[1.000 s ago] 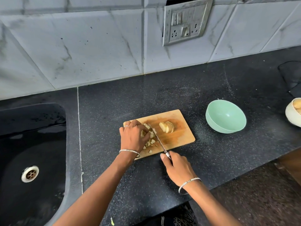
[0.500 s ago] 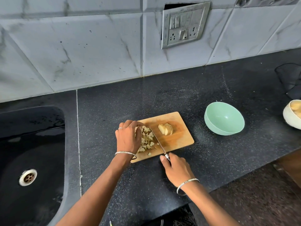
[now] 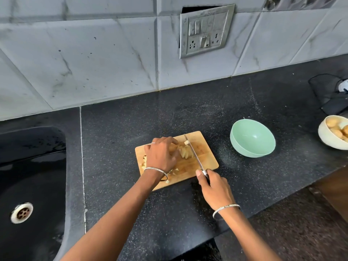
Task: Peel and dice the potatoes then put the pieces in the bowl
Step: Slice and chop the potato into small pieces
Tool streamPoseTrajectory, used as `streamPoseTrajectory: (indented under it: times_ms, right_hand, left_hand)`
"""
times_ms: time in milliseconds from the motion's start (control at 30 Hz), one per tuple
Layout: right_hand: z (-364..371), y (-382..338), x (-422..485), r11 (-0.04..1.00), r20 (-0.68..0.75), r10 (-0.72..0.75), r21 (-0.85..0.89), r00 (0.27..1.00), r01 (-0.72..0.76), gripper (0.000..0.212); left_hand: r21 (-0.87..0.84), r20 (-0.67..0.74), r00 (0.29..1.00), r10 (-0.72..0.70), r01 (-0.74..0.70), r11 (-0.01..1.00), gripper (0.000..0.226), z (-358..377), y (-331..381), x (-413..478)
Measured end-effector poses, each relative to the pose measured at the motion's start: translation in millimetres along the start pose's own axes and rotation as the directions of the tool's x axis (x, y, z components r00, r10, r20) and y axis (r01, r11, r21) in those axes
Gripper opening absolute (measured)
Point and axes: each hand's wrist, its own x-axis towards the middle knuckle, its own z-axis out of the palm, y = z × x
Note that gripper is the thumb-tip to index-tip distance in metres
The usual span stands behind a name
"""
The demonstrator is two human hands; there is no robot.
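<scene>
No text, label, brand, number or sign can be read anywhere in the view. The switch-and-socket plate (image 3: 206,32) on the tiled wall (image 3: 94,63) is too blurred to show any marking.
</scene>
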Motion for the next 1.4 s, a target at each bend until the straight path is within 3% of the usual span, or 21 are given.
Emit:
streamPoseTrajectory:
  times_ms: [133, 300, 567, 933, 1067, 1200, 1300, 1400]
  right_hand:
    - [-1, 3, 5, 0.999, 0.020, 0.010, 0.037, 1.000, -0.011, 0.045]
    - [-2, 6, 4, 0.995, 0.067, 0.033, 0.089, 0.997, -0.039, 0.044]
    - [-5, 1, 4, 0.989, 0.084, 0.046, 0.136, 0.995, -0.057, 0.041]
    - [2, -9, 6, 0.988, 0.090, -0.050, 0.153, 0.995, 0.036, 0.048]
    - [6, -8, 8, 0.989, 0.119, -0.073, 0.133, 0.990, 0.057, 0.050]
    - [11, -13, 7, 0.986, 0.150, -0.132, 0.123, 0.980, 0.114, 0.055]
    - [13, -17, 7, 0.981, 0.162, -0.165, 0.126, 0.973, 0.146, 0.058]
    - [16, -15, 9, 0.982, 0.151, -0.154, 0.129, 0.976, 0.135, 0.059]
  left_hand:
    - [0.050, 0.074, 0.997, 0.009, -0.013, 0.999, 0.032, 10, 10, 7]
    - [0.062, 0.088, 0.996, 0.026, -0.032, 0.998, 0.026, 22, 5, 14]
    - [-0.034, 0.067, 0.995, 0.068, -0.066, 0.997, 0.022, 18, -5, 12]
    - [-0.200, 0.045, 0.995, 0.089, -0.078, 0.977, 0.062, 9, -24, 10]
    - [-0.334, 0.016, 0.995, 0.096, -0.085, 0.939, 0.046, -5, -32, 5]
    - [-0.266, -0.032, 0.997, 0.066, -0.073, 0.961, 0.016, -18, -40, 1]
    - [-0.232, -0.024, 1.000, 0.012, -0.017, 0.973, 0.010, -21, -51, 1]
    - [-0.054, 0.001, 1.000, -0.029, 0.029, 0.998, 0.010, -26, -59, -2]
